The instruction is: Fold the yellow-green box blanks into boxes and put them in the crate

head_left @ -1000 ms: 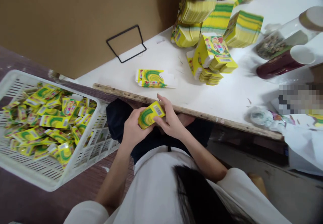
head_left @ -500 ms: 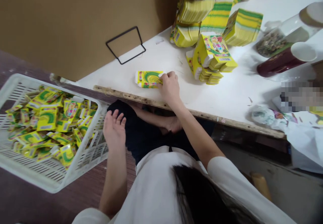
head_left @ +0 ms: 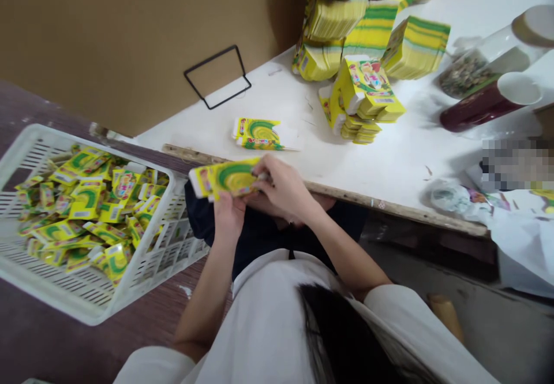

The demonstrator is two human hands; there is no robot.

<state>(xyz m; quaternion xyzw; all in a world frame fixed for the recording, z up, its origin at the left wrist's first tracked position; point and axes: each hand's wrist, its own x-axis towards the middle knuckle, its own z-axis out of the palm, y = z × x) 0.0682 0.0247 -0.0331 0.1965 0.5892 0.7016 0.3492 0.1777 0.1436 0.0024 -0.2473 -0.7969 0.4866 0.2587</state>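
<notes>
A white slatted plastic basket sits with a jumble of small yellow-and-green cartons inside it. Just to the right of the basket, above the person's lap, the held carton lies across both hands, its white end flap on the side toward the basket. The left hand supports this carton from below, with most of its fingers hidden behind the cardboard. The right hand, farther from the basket, is nearly closed, thumb and fingers pinching the opposite end.

Beyond the held carton and to the right of the basket, a similar loose carton lies on the white counter, untouched. Farther right of the basket stands a bundle of folded cartons, with tall carton stacks behind it. Farthest from the basket on that side are a clear jar with brownish bits inside and a dark red cup. A brown cardboard panel rises behind the basket, with a bent black wire frame in front of it.
</notes>
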